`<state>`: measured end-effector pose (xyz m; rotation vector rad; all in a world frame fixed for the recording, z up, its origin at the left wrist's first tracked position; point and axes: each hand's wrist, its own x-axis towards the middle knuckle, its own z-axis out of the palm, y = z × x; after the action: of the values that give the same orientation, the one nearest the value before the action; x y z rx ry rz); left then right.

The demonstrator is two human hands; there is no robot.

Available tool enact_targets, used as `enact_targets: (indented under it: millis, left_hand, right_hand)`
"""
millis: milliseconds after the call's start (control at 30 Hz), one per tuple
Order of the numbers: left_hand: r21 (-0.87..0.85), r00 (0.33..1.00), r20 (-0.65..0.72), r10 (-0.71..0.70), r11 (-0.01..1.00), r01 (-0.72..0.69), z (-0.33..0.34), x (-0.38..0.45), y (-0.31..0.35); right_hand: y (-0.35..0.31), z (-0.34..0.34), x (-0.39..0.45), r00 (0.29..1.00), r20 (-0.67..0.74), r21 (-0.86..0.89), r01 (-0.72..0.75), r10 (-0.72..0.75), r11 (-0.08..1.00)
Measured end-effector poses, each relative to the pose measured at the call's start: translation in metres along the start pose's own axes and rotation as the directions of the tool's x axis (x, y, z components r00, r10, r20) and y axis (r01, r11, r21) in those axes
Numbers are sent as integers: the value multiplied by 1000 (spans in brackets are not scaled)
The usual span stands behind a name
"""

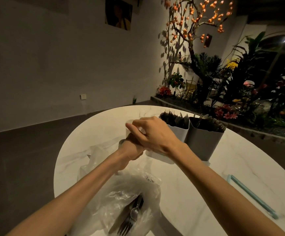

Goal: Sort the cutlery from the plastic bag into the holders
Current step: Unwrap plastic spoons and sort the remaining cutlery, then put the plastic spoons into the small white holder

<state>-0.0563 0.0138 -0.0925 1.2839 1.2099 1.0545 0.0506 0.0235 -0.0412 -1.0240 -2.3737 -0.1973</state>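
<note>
Metal cutlery (131, 217) in plastic bag (121, 198), near table edge | stiff, slippery; I'd pinch mid-handle | right hand (155, 135) fingers curled over white holder (162, 155) | left hand (131, 149) grip: cannot tell, hidden.

I see clear plastic bag (121, 200) crumpled near table edge, fork and spoon (134, 212) inside. Holders upright beyond: white (177, 131) full of forks, grey (203, 143) touching it.
</note>
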Motion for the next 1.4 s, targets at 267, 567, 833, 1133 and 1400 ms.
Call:
enact_targets:
  millis: [267,567,833,1133,1400]
  left_hand:
    - [28,997,-9,74,997,-74,-14,21,44]
    - [5,982,38,185,983,-185,-41,51,59]
    - [110,973,-64,223,970,-215,-82,86,23]
    - [369,993,30,117,922,-120,-77,106,-33]
    - [308,986,-54,158,942,-134,-76,118,-49]
  right_hand:
    - [13,-19,53,998,9,-194,70,-70,978]
    - [35,-2,81,997,-11,59,-72,73,996]
    - [74,-3,115,972,-62,-260,-234,225,937]
    - [78,77,116,930,187,-351,-238,317,906]
    - [77,109,93,886,344,-436,-144,313,888]
